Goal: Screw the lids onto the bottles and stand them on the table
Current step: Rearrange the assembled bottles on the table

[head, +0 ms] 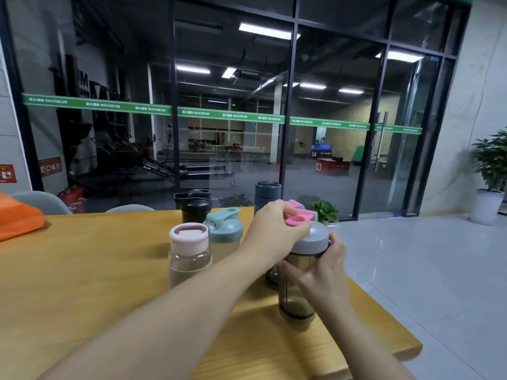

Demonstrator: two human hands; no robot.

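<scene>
A smoky clear bottle [297,294] stands near the right edge of the wooden table [96,270]. Its grey lid [312,238] carries a pink flip cap [297,218]. My left hand [274,226] grips the lid from above, fingers curled over the pink cap. Curled round the bottle's body just under the lid is my right hand [321,270]. A second dark bottle [271,274] is partly hidden behind the held one. Further left stand a clear bottle with a pale pink lid [189,253], a teal-lidded bottle [223,233], a black bottle [195,205] and a dark blue-grey bottle [267,194], all with lids on.
An orange bag [16,220] lies at the table's left edge. Chair backs [41,201] show behind the table. A small green plant [325,211] sits past the far right corner. A glass wall stands beyond, with tiled floor to the right.
</scene>
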